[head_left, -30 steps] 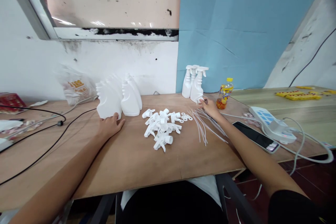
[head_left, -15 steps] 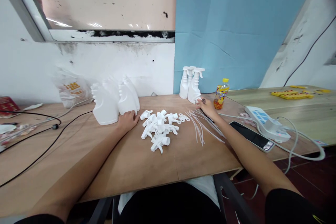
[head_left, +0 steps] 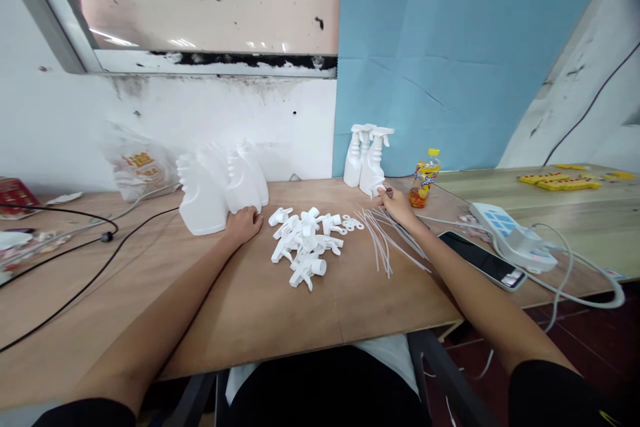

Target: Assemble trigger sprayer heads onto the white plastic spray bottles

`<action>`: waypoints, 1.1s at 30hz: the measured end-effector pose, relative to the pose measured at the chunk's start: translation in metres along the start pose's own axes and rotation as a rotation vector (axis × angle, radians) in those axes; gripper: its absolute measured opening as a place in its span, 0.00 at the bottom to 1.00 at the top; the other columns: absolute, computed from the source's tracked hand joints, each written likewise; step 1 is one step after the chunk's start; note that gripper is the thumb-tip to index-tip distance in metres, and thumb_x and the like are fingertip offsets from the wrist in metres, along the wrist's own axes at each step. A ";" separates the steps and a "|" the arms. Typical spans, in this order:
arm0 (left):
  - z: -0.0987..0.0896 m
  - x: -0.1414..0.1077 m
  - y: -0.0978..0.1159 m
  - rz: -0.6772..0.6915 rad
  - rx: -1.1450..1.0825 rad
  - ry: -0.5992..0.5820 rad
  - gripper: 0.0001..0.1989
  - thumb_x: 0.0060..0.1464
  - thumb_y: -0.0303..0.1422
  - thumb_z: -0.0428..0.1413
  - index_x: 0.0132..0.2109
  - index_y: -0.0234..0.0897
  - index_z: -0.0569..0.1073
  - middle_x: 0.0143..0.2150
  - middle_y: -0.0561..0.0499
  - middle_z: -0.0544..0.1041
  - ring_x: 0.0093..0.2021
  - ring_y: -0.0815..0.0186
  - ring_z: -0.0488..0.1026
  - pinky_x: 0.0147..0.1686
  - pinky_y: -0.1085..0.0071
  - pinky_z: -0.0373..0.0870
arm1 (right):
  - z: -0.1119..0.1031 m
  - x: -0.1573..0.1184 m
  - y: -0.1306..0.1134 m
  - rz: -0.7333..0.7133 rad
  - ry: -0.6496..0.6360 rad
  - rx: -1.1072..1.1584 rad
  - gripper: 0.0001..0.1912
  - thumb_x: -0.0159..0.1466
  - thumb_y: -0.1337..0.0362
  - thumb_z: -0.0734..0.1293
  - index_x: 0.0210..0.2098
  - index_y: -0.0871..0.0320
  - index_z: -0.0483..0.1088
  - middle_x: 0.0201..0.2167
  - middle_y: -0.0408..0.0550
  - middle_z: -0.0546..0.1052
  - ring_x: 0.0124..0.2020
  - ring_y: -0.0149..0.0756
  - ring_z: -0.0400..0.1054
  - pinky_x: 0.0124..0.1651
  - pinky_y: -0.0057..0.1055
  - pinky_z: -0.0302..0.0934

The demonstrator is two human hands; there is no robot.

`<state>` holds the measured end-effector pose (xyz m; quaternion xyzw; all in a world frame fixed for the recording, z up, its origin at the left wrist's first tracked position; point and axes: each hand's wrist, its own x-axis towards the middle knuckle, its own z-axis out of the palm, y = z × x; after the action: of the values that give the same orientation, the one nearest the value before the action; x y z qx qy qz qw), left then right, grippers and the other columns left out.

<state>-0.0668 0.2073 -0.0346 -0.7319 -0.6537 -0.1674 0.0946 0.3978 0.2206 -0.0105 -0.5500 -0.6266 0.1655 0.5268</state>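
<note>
My left hand [head_left: 244,224] rests on the table with its fingers lying loosely, holding nothing, beside a group of white bottles without tops [head_left: 204,207]. Farther right, my right hand [head_left: 396,207] is closed at the fingertips around a small white piece [head_left: 379,191] that looks like a trigger sprayer head; the fingers partly hide it. Just behind it stand several white spray bottles [head_left: 371,170] with trigger tops. A pile of loose white trigger sprayer heads [head_left: 306,240] lies between my hands. Small white rings [head_left: 353,223] and thin white tubes [head_left: 383,240] lie to its right.
A drink bottle with a yellow cap [head_left: 425,179] stands beyond my right hand. A phone [head_left: 480,260] and a white power strip [head_left: 507,233] lie on the right. Black cables [head_left: 125,250] and a plastic bag [head_left: 143,163] are on the left.
The whole view has shifted slightly. My left hand stays by the topless bottles and my right hand stays at the white piece, with hardly any visible movement.
</note>
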 end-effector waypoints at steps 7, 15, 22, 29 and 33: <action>-0.011 -0.016 0.003 0.042 -0.102 0.126 0.11 0.62 0.36 0.46 0.42 0.37 0.71 0.41 0.44 0.77 0.42 0.55 0.74 0.42 0.62 0.65 | 0.004 -0.004 -0.013 0.014 0.000 0.136 0.21 0.63 0.47 0.64 0.41 0.60 0.68 0.31 0.49 0.74 0.26 0.36 0.73 0.25 0.30 0.68; -0.054 -0.042 0.073 0.261 -0.548 0.356 0.13 0.63 0.37 0.50 0.51 0.36 0.70 0.44 0.46 0.74 0.43 0.61 0.72 0.46 0.65 0.68 | 0.012 -0.033 -0.075 -0.162 -0.221 0.210 0.23 0.64 0.47 0.64 0.46 0.60 0.70 0.22 0.40 0.71 0.17 0.27 0.60 0.21 0.25 0.55; -0.073 -0.046 0.148 0.273 -1.247 0.071 0.26 0.56 0.43 0.61 0.58 0.39 0.67 0.54 0.43 0.73 0.49 0.60 0.73 0.42 0.67 0.72 | 0.043 -0.069 -0.149 -0.294 -0.577 0.293 0.22 0.65 0.45 0.64 0.34 0.59 0.70 0.22 0.40 0.69 0.21 0.28 0.60 0.23 0.24 0.53; -0.066 -0.069 0.130 0.094 -1.807 -0.247 0.15 0.57 0.42 0.60 0.44 0.36 0.69 0.35 0.50 0.75 0.25 0.67 0.72 0.25 0.70 0.69 | 0.042 -0.068 -0.123 -0.037 -0.472 0.602 0.36 0.63 0.33 0.57 0.29 0.61 0.73 0.16 0.42 0.67 0.15 0.27 0.58 0.20 0.26 0.54; -0.070 -0.070 0.117 -0.001 -1.996 -0.372 0.12 0.56 0.39 0.59 0.42 0.35 0.68 0.33 0.51 0.74 0.22 0.69 0.70 0.23 0.72 0.66 | 0.040 -0.069 -0.106 0.036 -0.485 0.774 0.27 0.62 0.40 0.66 0.27 0.61 0.73 0.16 0.42 0.68 0.16 0.27 0.60 0.20 0.26 0.55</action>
<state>0.0343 0.1028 0.0140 -0.4909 -0.2200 -0.5203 -0.6633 0.2988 0.1393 0.0242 -0.2687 -0.6142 0.5207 0.5287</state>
